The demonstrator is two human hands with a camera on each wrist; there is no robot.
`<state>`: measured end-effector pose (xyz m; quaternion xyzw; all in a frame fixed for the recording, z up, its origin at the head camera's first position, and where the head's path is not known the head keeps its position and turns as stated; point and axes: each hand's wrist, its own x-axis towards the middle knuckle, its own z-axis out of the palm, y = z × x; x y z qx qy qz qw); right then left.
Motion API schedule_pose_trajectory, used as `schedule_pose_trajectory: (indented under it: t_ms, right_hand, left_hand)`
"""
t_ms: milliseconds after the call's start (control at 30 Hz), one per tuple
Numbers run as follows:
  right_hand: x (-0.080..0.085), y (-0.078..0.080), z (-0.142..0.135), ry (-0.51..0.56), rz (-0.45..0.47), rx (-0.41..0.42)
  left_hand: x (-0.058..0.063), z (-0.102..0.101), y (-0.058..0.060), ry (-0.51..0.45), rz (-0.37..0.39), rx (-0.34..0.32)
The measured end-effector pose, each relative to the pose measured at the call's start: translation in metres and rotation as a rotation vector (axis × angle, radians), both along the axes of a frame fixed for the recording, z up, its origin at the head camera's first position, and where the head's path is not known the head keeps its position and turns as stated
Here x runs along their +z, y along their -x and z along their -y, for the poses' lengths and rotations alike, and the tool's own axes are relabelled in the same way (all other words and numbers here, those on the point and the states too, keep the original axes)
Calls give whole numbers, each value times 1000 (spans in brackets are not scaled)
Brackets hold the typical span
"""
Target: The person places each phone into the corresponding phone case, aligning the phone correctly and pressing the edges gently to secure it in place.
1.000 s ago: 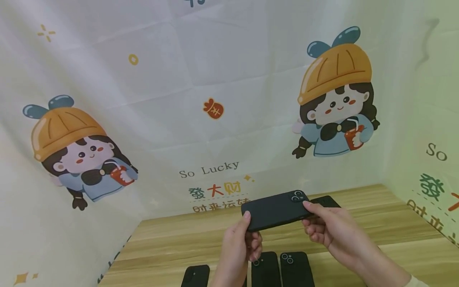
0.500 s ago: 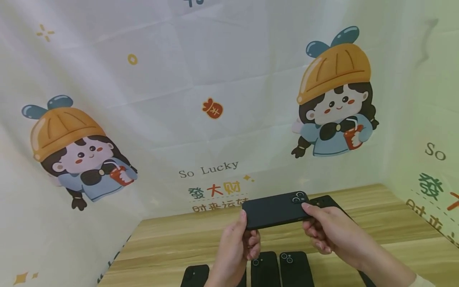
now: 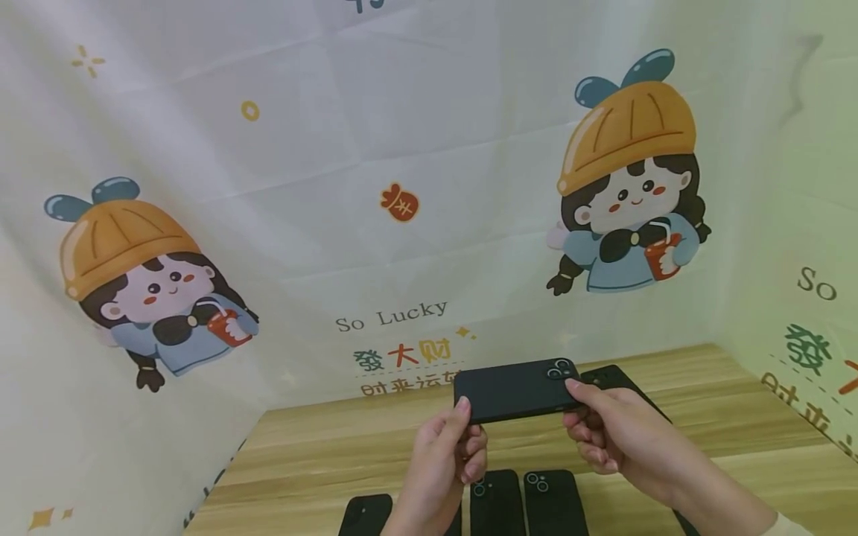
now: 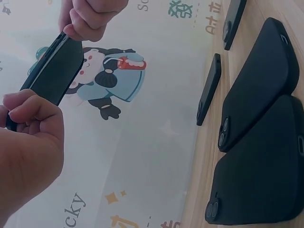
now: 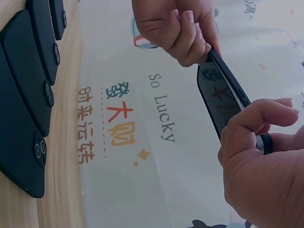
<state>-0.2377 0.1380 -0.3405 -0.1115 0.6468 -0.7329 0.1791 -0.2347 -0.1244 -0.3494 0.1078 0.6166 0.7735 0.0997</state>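
A smartphone in a matte black case [image 3: 512,392] is held up sideways above the table, camera side facing the head view. My left hand [image 3: 439,465] pinches its left end, thumb on the back and fingers curled beneath. At the camera end my right hand [image 3: 626,432] grips it, thumb beside the lenses. In the right wrist view the glossy screen [image 5: 213,99] faces down, reflecting the printed cloth, and a silver strip shows between screen and case rim. The same strip runs along the phone [image 4: 59,71] in the left wrist view.
Several black-cased phones lie on the wood-grain table [image 3: 322,447]: one left [image 3: 365,517], two side by side [image 3: 496,502] in front, and one [image 3: 606,376] behind my right hand. Printed cloth [image 3: 302,246] hangs at the back and sides.
Both hands keep hold of the phone, which has levelled slightly. My left thumb shifted a little at the phone's left end. The phones on the table stay put.
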Motion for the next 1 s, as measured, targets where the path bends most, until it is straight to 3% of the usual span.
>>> schedule_pose_trajectory:
  t_ms: [1000]
  right_hand:
    - [3,-5,3,-22,-18,8]
  left_hand:
    - [0,-5,1,-53,37,35]
